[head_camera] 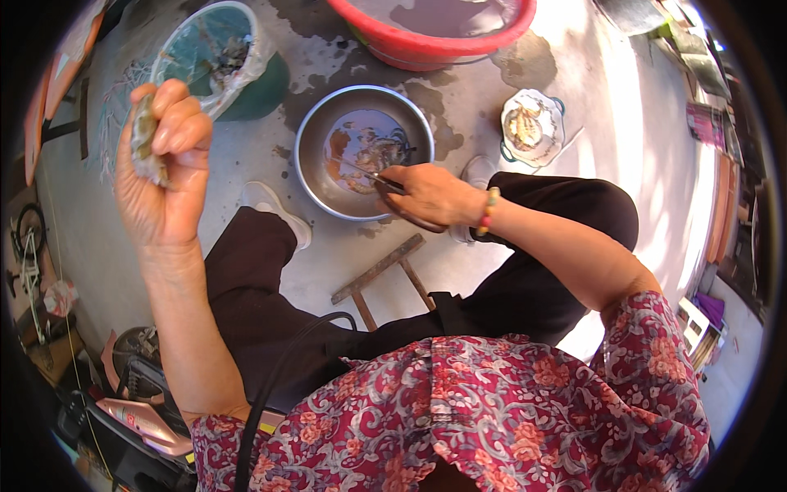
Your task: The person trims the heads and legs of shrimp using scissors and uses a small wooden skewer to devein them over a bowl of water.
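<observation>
Raised at the left, my left hand [169,144] pinches a grey, translucent shrimp [146,138] between thumb and fingers. My right hand [427,194] grips a pair of scissors [393,187] by its dark handles. The scissor blades point left over a round metal basin [310,175], apart from the shrimp in my left hand. Shallow water covers the basin's floor, and several dark shrimp [384,150] lie in it in a heap. Whether the blade tips touch the water I cannot tell.
A green bucket [273,92] with a plastic liner holds scraps behind my left hand. A red tub [424,52] of water stands beyond the basin. To the right is a white scalloped bowl [550,123] with pale yellowish pieces inside. A wooden stool [381,270] sits between my legs.
</observation>
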Demonstrator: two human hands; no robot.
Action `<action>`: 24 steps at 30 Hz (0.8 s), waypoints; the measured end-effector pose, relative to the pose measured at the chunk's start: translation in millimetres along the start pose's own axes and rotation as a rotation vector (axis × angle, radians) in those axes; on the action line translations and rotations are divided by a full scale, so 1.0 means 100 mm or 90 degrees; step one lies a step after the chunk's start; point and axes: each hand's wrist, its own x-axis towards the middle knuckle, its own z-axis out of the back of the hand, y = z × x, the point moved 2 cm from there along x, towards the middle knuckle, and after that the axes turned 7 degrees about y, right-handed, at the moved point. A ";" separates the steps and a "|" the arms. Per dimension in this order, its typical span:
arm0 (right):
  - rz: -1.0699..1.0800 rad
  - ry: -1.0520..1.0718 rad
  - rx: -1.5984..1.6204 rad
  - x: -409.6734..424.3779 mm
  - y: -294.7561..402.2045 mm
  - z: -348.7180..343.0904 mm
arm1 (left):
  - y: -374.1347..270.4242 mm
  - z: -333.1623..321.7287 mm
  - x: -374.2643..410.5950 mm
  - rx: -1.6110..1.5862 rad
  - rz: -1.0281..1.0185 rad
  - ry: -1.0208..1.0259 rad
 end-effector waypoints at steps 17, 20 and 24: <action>-0.316 -0.141 -0.097 1.23 -0.89 -1.03 | 0.20 -0.01 0.06 0.075 0.054 -0.040; -0.245 0.049 -0.285 1.15 -0.65 -0.95 | 0.25 -0.01 0.07 0.079 0.052 -0.058; -0.027 -0.264 -0.169 0.90 -0.61 -0.70 | 0.30 0.00 0.11 0.083 0.051 -0.091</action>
